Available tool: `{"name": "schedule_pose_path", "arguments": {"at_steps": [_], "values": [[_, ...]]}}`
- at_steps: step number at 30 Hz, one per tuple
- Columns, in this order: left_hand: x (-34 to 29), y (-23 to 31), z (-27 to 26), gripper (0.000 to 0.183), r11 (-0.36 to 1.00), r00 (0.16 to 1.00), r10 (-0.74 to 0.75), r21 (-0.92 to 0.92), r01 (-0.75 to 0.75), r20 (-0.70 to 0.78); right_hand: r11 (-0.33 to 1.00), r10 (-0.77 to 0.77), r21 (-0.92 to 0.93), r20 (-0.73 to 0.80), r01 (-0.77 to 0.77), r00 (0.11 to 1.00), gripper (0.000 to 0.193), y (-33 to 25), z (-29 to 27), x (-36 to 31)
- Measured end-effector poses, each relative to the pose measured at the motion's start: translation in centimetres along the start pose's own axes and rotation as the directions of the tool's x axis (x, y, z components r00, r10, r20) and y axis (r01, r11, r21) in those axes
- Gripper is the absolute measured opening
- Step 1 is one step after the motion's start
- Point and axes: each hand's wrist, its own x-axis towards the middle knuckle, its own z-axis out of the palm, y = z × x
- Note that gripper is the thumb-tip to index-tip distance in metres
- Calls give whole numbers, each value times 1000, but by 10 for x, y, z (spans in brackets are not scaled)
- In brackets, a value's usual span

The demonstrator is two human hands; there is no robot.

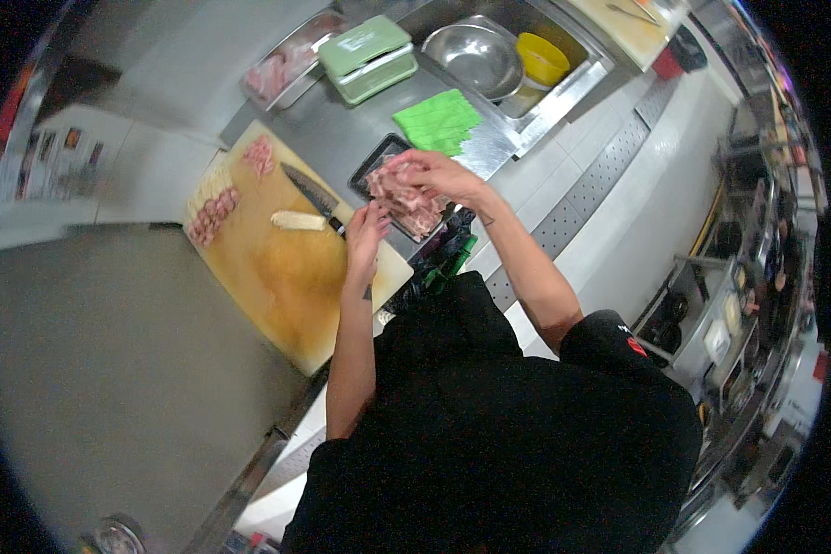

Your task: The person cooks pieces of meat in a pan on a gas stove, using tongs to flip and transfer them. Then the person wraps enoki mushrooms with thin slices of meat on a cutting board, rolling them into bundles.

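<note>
Pink meat slices beneath two bare hands at a steel counter

Nearest the viewer is the person's black shirt, with both forearms reaching forward from its short sleeves. The left hand stands above the cutting board's inner edge, its fingers partly curled toward the meat slices; whether they pinch a slice cannot be told. The right hand arches over the meat slices with its fingers bent down onto them; its exact grip is hidden. The slices lie heaped at a black tray, whose far corner shows beyond them. To the left, the pale cutting board carries a white stick-shaped piece and, just beside it, a knife with a dark blade. Farther across the board are a row of pink rolls, pale thin strips and a small pile of chopped pink pieces. Beyond the tray lies a green cloth. Farther back stand a light green box and, left of it, a metal pan of pale pink meat. The sink holds a steel bowl and a yellow bowl.
</note>
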Motion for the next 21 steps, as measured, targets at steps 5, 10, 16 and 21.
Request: {"name": "schedule_pose_path", "arguments": {"at_steps": [5,10,16,21], "values": [[-2,29,21,60,781,889,-175,-491,387,423,993,43,-110,78,-34,996,36,-50,3,-11],[19,8,42,44,691,898,-26,-641,333,439,995,71,-79,22,-69,997,39,-88,27,-45],[-20,53,23,26,895,955,87,-444,49,283,987,150,-41,-134,-156,980,38,-56,14,-98],[-82,131,-16,24,926,905,369,-2,-377,211,986,8,-162,-115,-27,993,41,-6,54,-100]]}}
